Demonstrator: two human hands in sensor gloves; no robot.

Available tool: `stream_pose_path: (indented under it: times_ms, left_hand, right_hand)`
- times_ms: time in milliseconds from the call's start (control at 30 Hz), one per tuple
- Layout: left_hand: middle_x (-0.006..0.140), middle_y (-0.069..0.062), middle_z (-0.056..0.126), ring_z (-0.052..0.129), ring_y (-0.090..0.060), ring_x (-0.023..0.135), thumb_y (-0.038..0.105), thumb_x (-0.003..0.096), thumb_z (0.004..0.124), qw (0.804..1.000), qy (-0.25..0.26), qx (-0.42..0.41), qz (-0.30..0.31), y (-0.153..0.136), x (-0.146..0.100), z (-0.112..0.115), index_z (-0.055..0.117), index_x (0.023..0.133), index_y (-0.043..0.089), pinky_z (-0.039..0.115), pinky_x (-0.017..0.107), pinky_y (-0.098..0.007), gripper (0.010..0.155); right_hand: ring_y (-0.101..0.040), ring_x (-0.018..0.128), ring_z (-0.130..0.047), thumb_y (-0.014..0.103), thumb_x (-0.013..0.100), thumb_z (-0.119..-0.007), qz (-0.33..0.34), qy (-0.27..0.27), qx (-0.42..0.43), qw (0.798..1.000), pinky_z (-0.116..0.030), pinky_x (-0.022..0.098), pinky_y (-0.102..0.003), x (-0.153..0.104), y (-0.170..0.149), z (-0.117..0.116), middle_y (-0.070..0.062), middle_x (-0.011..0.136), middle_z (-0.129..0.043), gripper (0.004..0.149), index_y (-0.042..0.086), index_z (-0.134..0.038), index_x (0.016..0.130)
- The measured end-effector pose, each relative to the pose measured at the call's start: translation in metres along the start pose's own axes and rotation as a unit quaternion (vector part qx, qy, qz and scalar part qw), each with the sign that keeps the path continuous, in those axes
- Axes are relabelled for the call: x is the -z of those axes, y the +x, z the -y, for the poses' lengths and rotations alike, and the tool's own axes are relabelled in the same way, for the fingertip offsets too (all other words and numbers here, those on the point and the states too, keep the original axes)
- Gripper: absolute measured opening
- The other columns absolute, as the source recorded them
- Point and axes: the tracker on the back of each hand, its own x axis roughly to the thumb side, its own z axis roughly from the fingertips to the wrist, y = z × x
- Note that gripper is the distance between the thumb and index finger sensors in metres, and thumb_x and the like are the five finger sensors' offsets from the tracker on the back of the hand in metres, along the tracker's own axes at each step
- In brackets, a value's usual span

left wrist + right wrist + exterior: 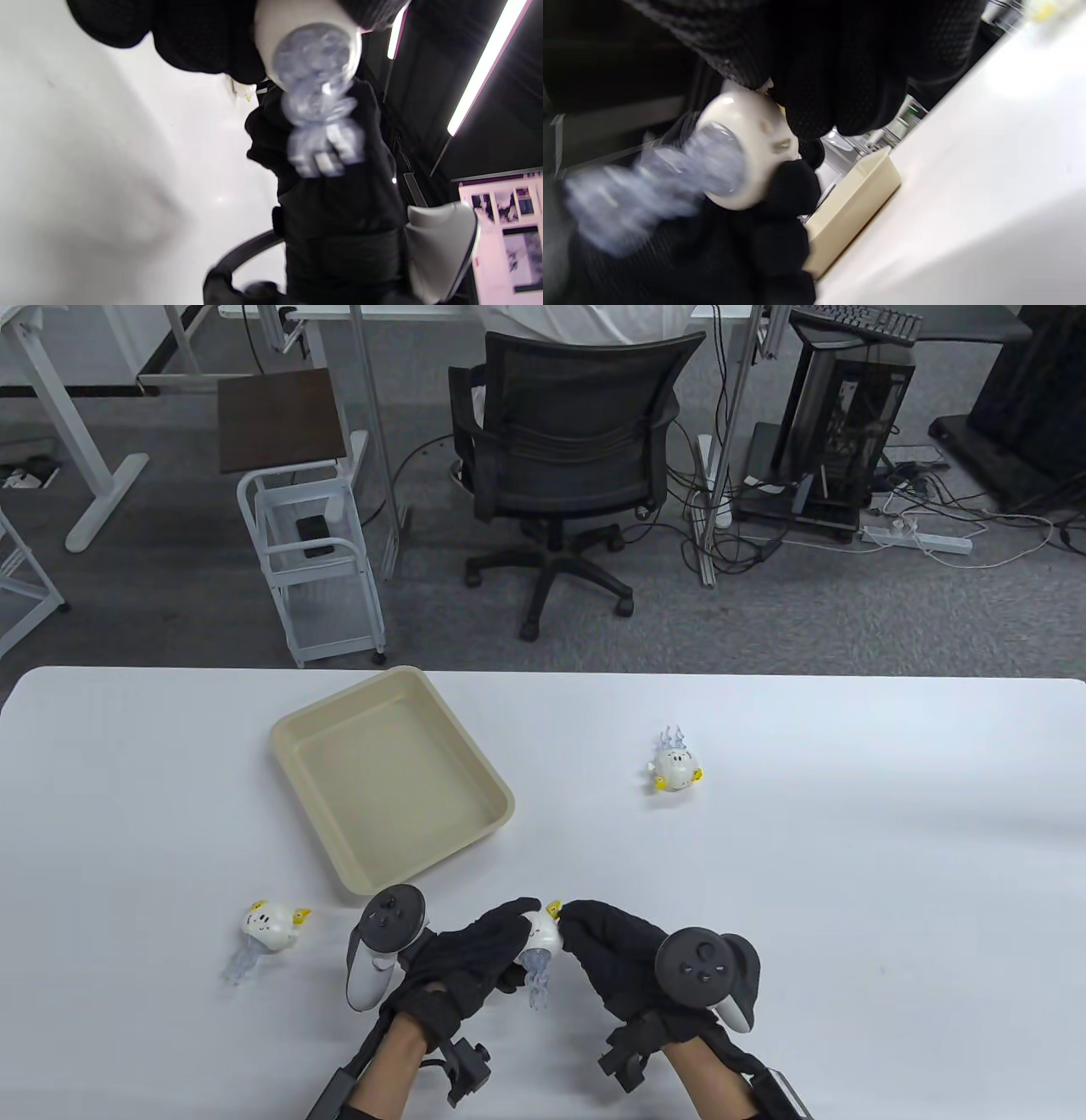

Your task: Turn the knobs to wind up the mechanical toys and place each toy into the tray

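Table view shows the toy in hand (pixel 540 935), a small white round body with a yellow knob on top and a clear bluish tail hanging down toward the person. It is held just above the table (pixel 848 857), on the near side of the tray (pixel 293 729) and close to its near corner. The left hand (pixel 475 959) curls its fingers around the white body from one side. The right hand (pixel 615 954) comes from the other side, and its fingertips pinch at the yellow knob; the right wrist view shows these fingers (pixel 814 97) lying on the top of the body, and the tail there is blurred. So I judge that the winding is the step in hand.

The tray is beige and holds no toy. A second toy (pixel 270 925) lies on its side on the table, to the near left of the tray. A third toy (pixel 674 768) stands to the right of the tray, well apart from it.

What can go wrong from here, in my opinion: the knob is small and the gloves are thick, so the right fingertips may slip off it. If the left hand holds too loosely, the whole body may turn with the knob and the spring is not wound. If the knob is released before the toy reaches the tray, the spring may run down in the hand.
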Motion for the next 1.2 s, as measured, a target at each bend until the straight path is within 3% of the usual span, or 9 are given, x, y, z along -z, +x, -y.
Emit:
stream_pose_path:
  times_ms: [233, 400, 467, 567, 667, 800, 900, 1033, 1200]
  left_hand:
    - [0.105, -0.015, 0.072, 0.076, -0.043, 0.082, 0.045, 0.0564, 0.072, 0.99, 0.036, 0.129, 0.039, 0.015, -0.003, 0.005, 0.048, 0.116, 0.008, 0.069, 0.063, -0.06, 0.074]
    - [0.102, -0.016, 0.076, 0.082, -0.042, 0.077, 0.047, 0.0574, 0.069, 0.994, 0.034, 0.107, 0.005, 0.007, -0.002, 0.003, 0.051, 0.114, 0.005, 0.072, 0.06, -0.059, 0.073]
    - [0.1, -0.017, 0.078, 0.084, -0.041, 0.075, 0.047, 0.0575, 0.068, 0.994, 0.039, 0.107, -0.004, 0.004, -0.002, 0.001, 0.051, 0.114, 0.003, 0.074, 0.059, -0.058, 0.074]
    - [0.097, -0.017, 0.081, 0.088, -0.039, 0.071, 0.049, 0.0576, 0.067, 0.993, 0.061, 0.1, -0.021, -0.001, -0.004, -0.006, 0.053, 0.113, 0.0, 0.077, 0.056, -0.057, 0.074]
    - [0.095, -0.017, 0.083, 0.09, -0.038, 0.068, 0.049, 0.0576, 0.066, 0.992, 0.079, 0.091, -0.03, -0.001, -0.007, -0.011, 0.054, 0.112, -0.001, 0.078, 0.054, -0.056, 0.075]
    - [0.096, -0.019, 0.082, 0.087, -0.04, 0.07, 0.048, 0.0579, 0.067, 0.988, 0.095, 0.11, -0.042, 0.018, -0.007, -0.021, 0.053, 0.112, -0.001, 0.077, 0.055, -0.057, 0.074]
    - [0.096, -0.02, 0.081, 0.086, -0.042, 0.07, 0.047, 0.0574, 0.069, 0.976, 0.126, 0.173, -0.03, 0.054, 0.004, -0.046, 0.055, 0.113, 0.0, 0.075, 0.055, -0.058, 0.074]
    - [0.1, -0.016, 0.08, 0.083, -0.041, 0.074, 0.048, 0.0561, 0.07, 0.94, 0.174, 0.279, -0.087, 0.109, 0.044, -0.111, 0.055, 0.114, 0.005, 0.072, 0.06, -0.058, 0.074]
    - [0.102, -0.007, 0.083, 0.072, -0.04, 0.085, 0.051, 0.0544, 0.072, 0.897, 0.201, 0.332, -0.213, 0.094, 0.098, -0.174, 0.057, 0.115, 0.014, 0.062, 0.069, -0.06, 0.072]
  right_hand:
    - [-0.029, 0.046, -0.099, 0.035, 0.065, -0.079, -0.096, 0.023, 0.085, 0.991, -0.086, 0.041, -0.038, 0.003, -0.012, 0.001, -0.013, 0.063, -0.098, 0.038, 0.001, -0.088, 0.08]
    - [-0.04, 0.067, -0.094, 0.039, 0.067, -0.071, -0.022, 0.014, -0.061, 0.998, -0.081, 0.055, -0.048, 0.001, 0.001, 0.003, -0.019, 0.082, -0.092, 0.046, 0.002, -0.079, 0.095]
    - [-0.05, 0.087, -0.079, 0.047, 0.068, -0.067, -0.008, 0.039, -0.131, 0.991, -0.072, 0.066, -0.058, 0.001, 0.008, 0.006, -0.028, 0.102, -0.075, 0.062, 0.002, -0.063, 0.109]
    - [-0.062, 0.105, -0.034, 0.059, 0.069, -0.057, -0.021, 0.11, -0.254, 0.961, -0.043, 0.075, -0.076, -0.001, 0.007, 0.006, -0.035, 0.119, -0.031, 0.079, 0.006, -0.031, 0.121]
    - [-0.064, 0.101, -0.002, 0.066, 0.069, -0.048, -0.055, 0.172, -0.302, 0.936, -0.019, 0.071, -0.081, -0.002, -0.002, 0.003, -0.036, 0.116, -0.002, 0.086, 0.01, -0.007, 0.12]
    - [-0.063, 0.094, 0.013, 0.07, 0.068, -0.044, -0.073, 0.206, -0.312, 0.924, -0.007, 0.066, -0.081, -0.002, -0.01, -0.002, -0.036, 0.111, 0.011, 0.092, 0.009, 0.007, 0.114]
    - [-0.062, 0.093, 0.014, 0.07, 0.068, -0.044, -0.073, 0.211, -0.306, 0.925, -0.006, 0.066, -0.081, -0.002, -0.01, -0.004, -0.036, 0.111, 0.012, 0.092, 0.009, 0.007, 0.114]
    - [-0.063, 0.093, 0.014, 0.07, 0.068, -0.044, -0.071, 0.209, -0.308, 0.925, -0.006, 0.066, -0.08, -0.002, -0.01, -0.008, -0.036, 0.111, 0.011, 0.092, 0.009, 0.007, 0.115]
    - [-0.062, 0.094, 0.013, 0.069, 0.068, -0.045, -0.073, 0.211, -0.32, 0.921, -0.007, 0.067, -0.08, -0.001, -0.015, -0.009, -0.036, 0.111, 0.01, 0.092, 0.008, 0.005, 0.115]
